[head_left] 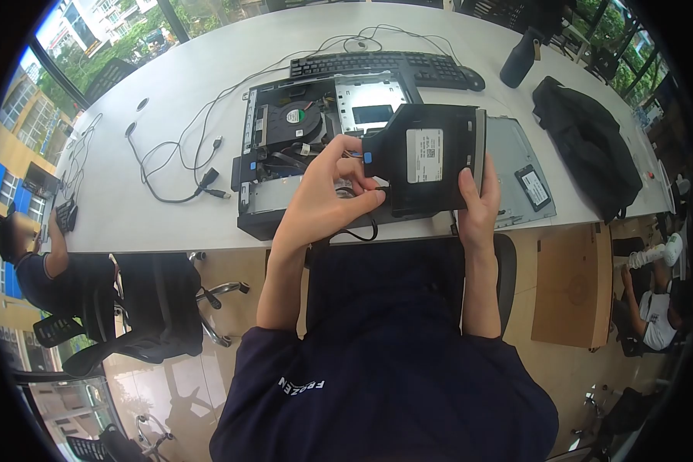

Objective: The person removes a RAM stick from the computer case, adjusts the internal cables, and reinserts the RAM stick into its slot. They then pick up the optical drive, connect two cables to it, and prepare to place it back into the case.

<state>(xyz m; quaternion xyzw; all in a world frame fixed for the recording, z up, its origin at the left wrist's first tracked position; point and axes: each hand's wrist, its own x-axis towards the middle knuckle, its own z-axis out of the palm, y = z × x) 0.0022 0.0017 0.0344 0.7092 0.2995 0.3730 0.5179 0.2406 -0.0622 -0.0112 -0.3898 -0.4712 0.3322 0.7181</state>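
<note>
An optical disc drive (454,150) with a white label and a blue tab is held up over the front right of an open desktop computer case (281,202). My right hand (479,204) grips the drive along its right edge, thumb on the labelled face. My left hand (323,192) is closed at the drive's left edge, thumb and finger pinching the end of a thin black cable (374,225). Whether that plug sits in the drive is hidden by the fingers. Inside the case, a black blower fan (292,119) and loose cables show.
A metal side panel (516,138) carrying a small SSD (533,187) lies to the right. Behind the case are a keyboard (377,65) and a mouse (472,78). A bottle (520,58), a black bag (585,146) and cables (169,199) also lie on the table. Other people sit at both sides.
</note>
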